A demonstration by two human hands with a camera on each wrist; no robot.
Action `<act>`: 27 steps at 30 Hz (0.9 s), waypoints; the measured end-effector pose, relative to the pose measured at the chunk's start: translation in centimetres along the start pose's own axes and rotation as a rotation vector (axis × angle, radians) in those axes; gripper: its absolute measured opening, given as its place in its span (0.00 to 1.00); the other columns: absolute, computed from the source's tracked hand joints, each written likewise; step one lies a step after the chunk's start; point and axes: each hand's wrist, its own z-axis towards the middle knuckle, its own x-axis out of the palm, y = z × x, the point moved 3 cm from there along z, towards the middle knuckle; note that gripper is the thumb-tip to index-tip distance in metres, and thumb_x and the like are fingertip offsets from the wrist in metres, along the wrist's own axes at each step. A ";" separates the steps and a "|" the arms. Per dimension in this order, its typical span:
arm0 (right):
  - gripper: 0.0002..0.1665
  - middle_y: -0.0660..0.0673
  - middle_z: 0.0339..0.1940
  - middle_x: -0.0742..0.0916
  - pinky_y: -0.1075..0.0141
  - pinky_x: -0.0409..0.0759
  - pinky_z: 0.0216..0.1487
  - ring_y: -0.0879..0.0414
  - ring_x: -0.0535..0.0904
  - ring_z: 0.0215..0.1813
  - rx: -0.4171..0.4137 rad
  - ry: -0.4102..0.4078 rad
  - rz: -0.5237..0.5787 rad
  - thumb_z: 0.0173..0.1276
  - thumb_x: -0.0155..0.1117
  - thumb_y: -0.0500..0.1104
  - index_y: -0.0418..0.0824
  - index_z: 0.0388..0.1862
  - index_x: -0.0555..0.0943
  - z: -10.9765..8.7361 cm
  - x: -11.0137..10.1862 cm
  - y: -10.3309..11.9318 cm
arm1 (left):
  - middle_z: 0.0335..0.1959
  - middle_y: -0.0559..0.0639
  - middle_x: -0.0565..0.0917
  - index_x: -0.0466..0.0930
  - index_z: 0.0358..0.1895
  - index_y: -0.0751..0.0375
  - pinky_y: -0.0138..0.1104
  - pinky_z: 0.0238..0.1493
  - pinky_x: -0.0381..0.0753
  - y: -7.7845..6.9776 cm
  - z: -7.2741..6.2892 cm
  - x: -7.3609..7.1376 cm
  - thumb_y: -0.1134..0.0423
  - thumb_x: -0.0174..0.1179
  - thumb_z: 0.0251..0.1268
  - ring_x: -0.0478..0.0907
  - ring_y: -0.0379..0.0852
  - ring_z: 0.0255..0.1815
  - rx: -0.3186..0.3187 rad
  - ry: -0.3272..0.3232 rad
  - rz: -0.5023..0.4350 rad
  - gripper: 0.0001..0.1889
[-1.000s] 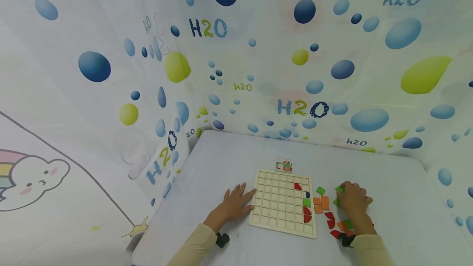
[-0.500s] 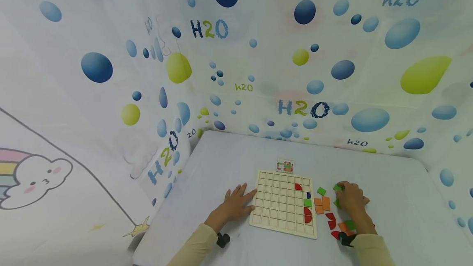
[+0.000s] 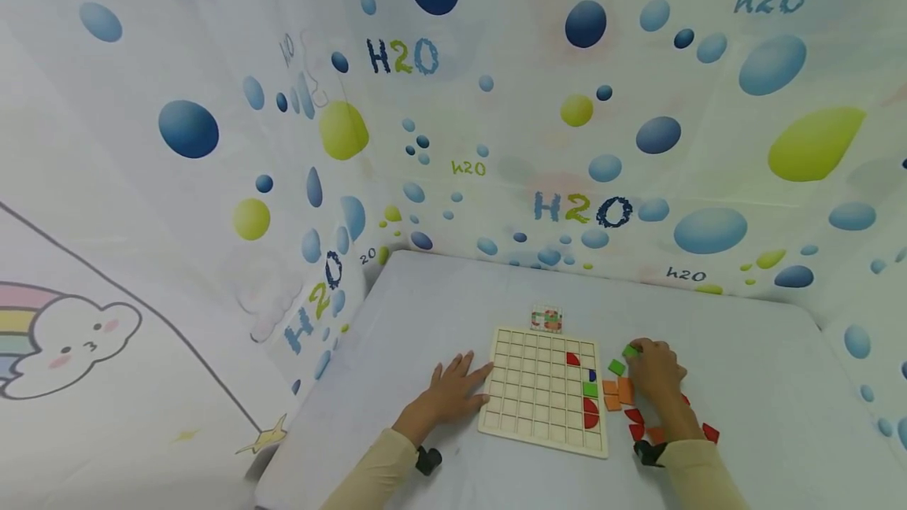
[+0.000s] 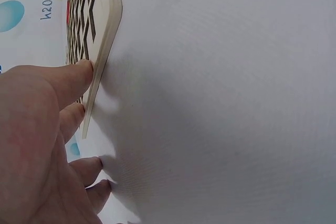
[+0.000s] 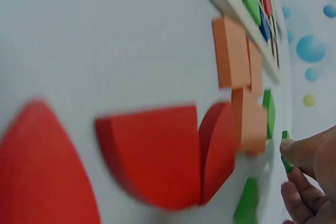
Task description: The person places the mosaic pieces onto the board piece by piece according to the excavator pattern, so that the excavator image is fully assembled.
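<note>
My left hand point(image 3: 448, 392) lies with fingers spread at the left edge of a pale wooden grid board point(image 3: 527, 396). In the left wrist view its thumb and a finger touch the rim of the board point(image 4: 107, 24). Right of the board, my right hand point(image 3: 655, 372) pinches a small green tile point(image 3: 630, 351) between thumb and fingers. The right wrist view shows that green tile point(image 5: 286, 164) held on edge. Set in the board's right-hand cells are red quarter-round pieces point(image 3: 590, 406), a green square point(image 3: 590, 389) and a small blue piece point(image 3: 592, 375).
Beside the board's right edge lie orange blocks point(image 3: 624, 390) and another green tile point(image 3: 616, 367). Red pieces point(image 3: 634, 416) are scattered nearer the right wrist, some partly hidden by the arm. A small printed card point(image 3: 546, 319) lies beyond the board's far edge.
My right hand has moved left toward the board, carrying the green tile. The left hand keeps its place at the board's edge.
</note>
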 end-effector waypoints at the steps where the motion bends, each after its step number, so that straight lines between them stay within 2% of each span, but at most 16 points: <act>1: 0.22 0.20 0.63 0.76 0.27 0.68 0.58 0.24 0.71 0.62 -0.005 -0.006 -0.002 0.78 0.61 0.38 0.28 0.64 0.77 -0.1 0.1 0.3 | 0.87 0.60 0.54 0.61 0.84 0.38 0.66 0.81 0.49 0.0 0.0 0.0 0.40 0.53 0.81 0.51 0.63 0.87 0.000 0.000 0.000 0.33; 4: 0.21 0.21 0.64 0.76 0.28 0.69 0.60 0.25 0.71 0.64 -0.035 0.010 -0.006 0.78 0.61 0.39 0.30 0.65 0.77 -0.4 0.5 1.2 | 0.87 0.60 0.54 0.61 0.84 0.38 0.66 0.81 0.49 0.0 0.0 0.2 0.40 0.53 0.81 0.51 0.63 0.87 -0.001 0.000 -0.001 0.33; 8: 0.21 0.25 0.62 0.79 0.31 0.71 0.56 0.28 0.74 0.64 -0.143 0.057 0.001 0.77 0.64 0.40 0.32 0.64 0.79 -1.5 1.1 2.9 | 0.87 0.60 0.55 0.61 0.84 0.38 0.66 0.81 0.49 -0.1 -0.1 0.0 0.40 0.54 0.81 0.51 0.63 0.87 -0.005 -0.002 -0.005 0.33; 14: 0.20 0.32 0.56 0.84 0.33 0.76 0.51 0.33 0.80 0.58 -0.268 0.074 -0.024 0.73 0.71 0.41 0.36 0.60 0.83 -2.9 2.3 5.3 | 0.87 0.61 0.55 0.61 0.84 0.39 0.66 0.81 0.49 -0.3 -0.2 -0.5 0.41 0.54 0.81 0.51 0.63 0.87 -0.008 0.005 -0.014 0.33; 19: 0.13 0.39 0.50 0.85 0.33 0.78 0.50 0.38 0.81 0.53 -0.393 0.078 -0.016 0.72 0.73 0.40 0.40 0.53 0.83 -3.7 3.0 6.4 | 0.86 0.61 0.55 0.61 0.84 0.40 0.66 0.81 0.49 -0.4 -0.3 -0.6 0.41 0.54 0.81 0.51 0.63 0.87 -0.004 0.000 -0.011 0.33; 22: 0.09 0.42 0.48 0.84 0.31 0.78 0.51 0.38 0.81 0.52 -0.421 0.080 -0.025 0.71 0.73 0.38 0.42 0.47 0.83 -4.2 3.2 6.5 | 0.86 0.61 0.55 0.61 0.84 0.39 0.66 0.81 0.49 -0.4 -0.3 -0.5 0.41 0.54 0.81 0.51 0.64 0.87 -0.001 0.001 -0.017 0.33; 27: 0.07 0.44 0.49 0.85 0.31 0.76 0.55 0.38 0.81 0.55 -0.405 0.088 -0.057 0.71 0.74 0.39 0.45 0.45 0.85 -4.6 3.1 6.7 | 0.87 0.60 0.54 0.61 0.84 0.39 0.66 0.81 0.49 -0.3 -0.2 -0.4 0.41 0.54 0.81 0.51 0.63 0.87 -0.006 0.005 -0.020 0.33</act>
